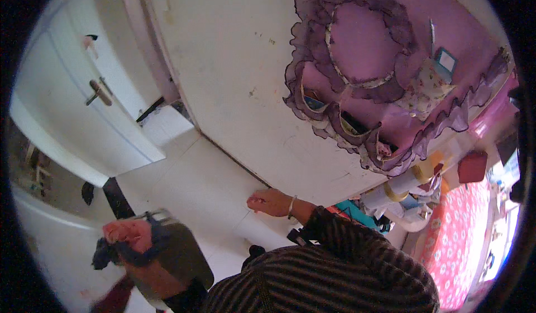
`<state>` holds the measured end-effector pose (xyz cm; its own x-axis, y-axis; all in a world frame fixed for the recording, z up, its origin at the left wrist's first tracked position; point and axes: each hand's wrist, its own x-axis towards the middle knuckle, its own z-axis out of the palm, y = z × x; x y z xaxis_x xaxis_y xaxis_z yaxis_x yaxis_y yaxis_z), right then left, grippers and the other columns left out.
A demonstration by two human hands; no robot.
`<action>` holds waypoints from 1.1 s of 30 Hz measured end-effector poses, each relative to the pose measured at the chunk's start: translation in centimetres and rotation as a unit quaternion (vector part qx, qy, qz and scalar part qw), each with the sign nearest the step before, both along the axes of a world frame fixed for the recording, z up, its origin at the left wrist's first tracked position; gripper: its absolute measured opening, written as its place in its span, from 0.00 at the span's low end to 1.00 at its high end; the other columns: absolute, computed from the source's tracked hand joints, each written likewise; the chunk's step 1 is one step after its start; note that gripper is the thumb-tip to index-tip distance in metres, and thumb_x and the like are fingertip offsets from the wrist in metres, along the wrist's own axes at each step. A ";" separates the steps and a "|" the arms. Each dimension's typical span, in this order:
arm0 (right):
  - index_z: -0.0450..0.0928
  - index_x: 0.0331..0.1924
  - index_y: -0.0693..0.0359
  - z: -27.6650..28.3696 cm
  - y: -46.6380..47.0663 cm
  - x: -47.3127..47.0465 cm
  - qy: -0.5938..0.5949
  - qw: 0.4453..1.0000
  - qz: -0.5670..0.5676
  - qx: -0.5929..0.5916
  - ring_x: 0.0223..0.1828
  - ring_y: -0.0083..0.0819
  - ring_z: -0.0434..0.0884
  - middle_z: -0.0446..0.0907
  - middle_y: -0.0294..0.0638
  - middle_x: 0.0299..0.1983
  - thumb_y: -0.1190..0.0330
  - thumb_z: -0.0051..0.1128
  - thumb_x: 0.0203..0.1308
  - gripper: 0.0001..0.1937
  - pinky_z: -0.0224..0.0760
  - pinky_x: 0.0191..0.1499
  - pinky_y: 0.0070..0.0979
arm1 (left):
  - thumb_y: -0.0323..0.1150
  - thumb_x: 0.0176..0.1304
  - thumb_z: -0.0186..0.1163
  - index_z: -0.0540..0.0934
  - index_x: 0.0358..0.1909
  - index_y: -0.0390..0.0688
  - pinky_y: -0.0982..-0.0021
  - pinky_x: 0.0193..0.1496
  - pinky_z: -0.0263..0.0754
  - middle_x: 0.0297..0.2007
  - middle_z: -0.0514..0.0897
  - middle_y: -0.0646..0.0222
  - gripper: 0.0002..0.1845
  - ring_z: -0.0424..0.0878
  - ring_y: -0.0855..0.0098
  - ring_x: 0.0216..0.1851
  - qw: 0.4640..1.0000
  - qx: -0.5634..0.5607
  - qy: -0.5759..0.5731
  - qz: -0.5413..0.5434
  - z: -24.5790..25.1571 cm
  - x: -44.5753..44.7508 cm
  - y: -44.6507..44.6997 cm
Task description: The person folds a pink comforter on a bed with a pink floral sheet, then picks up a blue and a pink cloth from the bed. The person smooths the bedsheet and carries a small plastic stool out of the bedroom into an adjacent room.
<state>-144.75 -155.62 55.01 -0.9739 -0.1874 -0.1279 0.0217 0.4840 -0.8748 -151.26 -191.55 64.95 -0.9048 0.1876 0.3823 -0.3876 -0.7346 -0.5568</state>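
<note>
On the lower left, my left hand grips a bunched cloth, pink and dark grey, that covers most of its fingers. Under that forearm is a dark brown flat panel with rounded corners, which looks like a stool or chair seat. My right hand, with a light bangle at its wrist, hangs over the pale tiled floor near the base of a white door or panel. Its fingers are curled, and whether anything small is inside them is hidden.
A purple ruffled fabric organizer with filled pockets hangs on the white panel. Left stands a white door with a lever handle. Rolls and bags crowd the right, beside a pink flowered bedspread.
</note>
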 end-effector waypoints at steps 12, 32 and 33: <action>0.78 0.46 0.66 -2.1 -3.2 -12.7 -0.050 0.994 -0.071 -0.071 0.38 0.27 0.83 0.83 0.40 0.36 0.60 0.55 0.64 0.16 0.75 0.45 0.26 | 0.31 0.63 0.54 0.64 0.20 0.51 0.77 0.29 0.63 0.19 0.66 0.77 0.14 0.65 0.78 0.23 0.929 -0.283 0.209 0.111 2.8 -13.0 -6.7; 0.76 0.41 0.69 -0.4 -12.8 -34.0 -0.126 0.978 -0.029 -0.163 0.38 0.29 0.82 0.81 0.43 0.36 0.64 0.54 0.65 0.13 0.79 0.43 0.27 | 0.28 0.57 0.54 0.64 0.22 0.53 0.71 0.37 0.59 0.27 0.66 0.74 0.11 0.67 0.73 0.36 0.869 0.471 -0.119 -0.089 -2.7 -19.7 -18.3; 0.76 0.43 0.69 -0.6 -14.2 -33.9 -0.123 0.981 -0.010 -0.147 0.37 0.29 0.82 0.81 0.43 0.37 0.63 0.54 0.65 0.14 0.78 0.43 0.26 | 0.28 0.57 0.54 0.63 0.22 0.53 0.71 0.37 0.59 0.27 0.65 0.74 0.11 0.67 0.73 0.36 0.783 0.591 -0.105 -0.164 -3.0 -20.5 -19.4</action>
